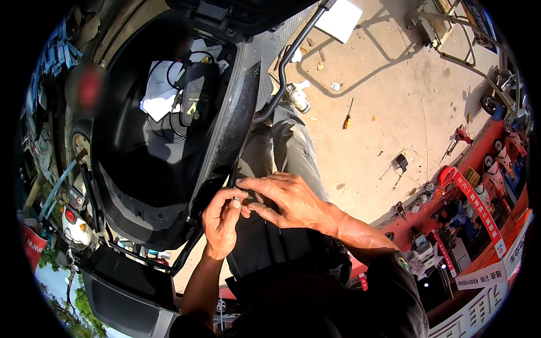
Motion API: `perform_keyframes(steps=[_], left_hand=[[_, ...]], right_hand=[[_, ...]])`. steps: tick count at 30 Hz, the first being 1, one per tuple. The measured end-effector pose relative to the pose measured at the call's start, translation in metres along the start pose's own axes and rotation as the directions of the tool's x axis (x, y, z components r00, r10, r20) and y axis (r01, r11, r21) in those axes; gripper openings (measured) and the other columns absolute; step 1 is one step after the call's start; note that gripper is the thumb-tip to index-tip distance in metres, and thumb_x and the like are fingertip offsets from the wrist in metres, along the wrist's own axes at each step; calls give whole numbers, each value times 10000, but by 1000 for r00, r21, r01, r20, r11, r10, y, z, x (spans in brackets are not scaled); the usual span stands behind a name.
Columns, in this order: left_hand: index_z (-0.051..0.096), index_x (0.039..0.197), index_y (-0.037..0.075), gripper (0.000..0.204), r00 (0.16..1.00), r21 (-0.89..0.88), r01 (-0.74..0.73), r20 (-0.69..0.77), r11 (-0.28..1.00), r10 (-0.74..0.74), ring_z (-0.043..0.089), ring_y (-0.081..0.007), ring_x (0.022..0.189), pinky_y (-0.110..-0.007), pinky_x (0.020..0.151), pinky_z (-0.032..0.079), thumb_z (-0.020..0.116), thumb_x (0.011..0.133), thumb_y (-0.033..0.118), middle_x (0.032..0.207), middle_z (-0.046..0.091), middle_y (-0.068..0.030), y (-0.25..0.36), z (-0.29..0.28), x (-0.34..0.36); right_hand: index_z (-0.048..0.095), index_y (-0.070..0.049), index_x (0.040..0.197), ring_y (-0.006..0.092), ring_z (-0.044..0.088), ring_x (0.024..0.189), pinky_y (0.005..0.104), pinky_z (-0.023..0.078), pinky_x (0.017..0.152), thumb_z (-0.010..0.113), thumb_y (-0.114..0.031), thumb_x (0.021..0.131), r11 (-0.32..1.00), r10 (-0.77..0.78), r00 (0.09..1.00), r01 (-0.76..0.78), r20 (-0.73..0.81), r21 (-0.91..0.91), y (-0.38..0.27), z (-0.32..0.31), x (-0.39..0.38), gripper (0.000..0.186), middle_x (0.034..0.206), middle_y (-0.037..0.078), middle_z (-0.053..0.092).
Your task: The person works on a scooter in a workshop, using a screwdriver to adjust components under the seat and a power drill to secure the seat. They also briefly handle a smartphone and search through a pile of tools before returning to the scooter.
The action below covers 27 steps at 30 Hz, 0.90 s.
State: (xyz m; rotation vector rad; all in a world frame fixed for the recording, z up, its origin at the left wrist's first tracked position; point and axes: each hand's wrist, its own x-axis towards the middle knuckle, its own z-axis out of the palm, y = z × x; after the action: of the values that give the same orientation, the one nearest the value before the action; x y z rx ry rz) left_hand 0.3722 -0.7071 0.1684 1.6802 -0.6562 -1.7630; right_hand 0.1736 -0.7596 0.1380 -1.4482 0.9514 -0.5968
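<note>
In front of my lap my two hands are close together. My left hand (221, 225) is closed, thumb and index finger pinched on a tiny, pale metallic-looking piece too small to name. My right hand (290, 200) reaches in beside it, index finger and thumb stretched out and apart, the tips close to the left fingers; I see nothing held in it. Left of them is the black storage bin (127, 169) of a scooter, its seat (220, 11) raised. Inside lie a black charger-like box (197, 93) with a coiled cable and white papers (160, 90).
A curved black grab bar (282, 73) juts out beside the bin. On the concrete floor lie a screwdriver (347, 115) with an orange handle, a small black adapter (401, 163) with a wire, and a white board (340, 19). A metal frame (459, 25) stands at the far right.
</note>
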Motion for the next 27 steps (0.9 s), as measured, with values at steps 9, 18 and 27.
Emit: perform_keyframes(steps=[9, 18, 27], left_hand=[[661, 1096, 5, 172, 945, -55, 314, 114, 948, -306, 440, -42, 573, -222, 531, 368, 500, 1034, 1, 682, 500, 30, -72, 60, -4], [654, 1173, -1, 200, 902, 52, 376, 207, 925, -378, 487, -63, 616, -230, 565, 406, 573, 1109, 171, 747, 549, 2, -142, 126, 11], [634, 1211, 30, 175, 821, -6, 540, 224, 842, -525, 578, -103, 760, -270, 695, 496, 525, 1084, 81, 928, 646, -36, -257, 160, 18]], right_hand=[[647, -62, 1293, 278, 640, 671, 398, 523, 636, 784, -78, 895, 880, 471, 863, -475, -184, 25, 81, -25, -110, 422, 775, 110, 663], [656, -65, 1255, 286, 709, 782, 398, 578, 737, 766, -84, 880, 773, 628, 736, -626, -251, 100, 243, -48, -174, 391, 917, 135, 712], [504, -112, 1485, 382, 538, 1310, 517, 468, 1063, 859, -216, 802, 716, 559, 781, -624, -278, -313, 434, -70, -100, 777, 1428, 146, 556]])
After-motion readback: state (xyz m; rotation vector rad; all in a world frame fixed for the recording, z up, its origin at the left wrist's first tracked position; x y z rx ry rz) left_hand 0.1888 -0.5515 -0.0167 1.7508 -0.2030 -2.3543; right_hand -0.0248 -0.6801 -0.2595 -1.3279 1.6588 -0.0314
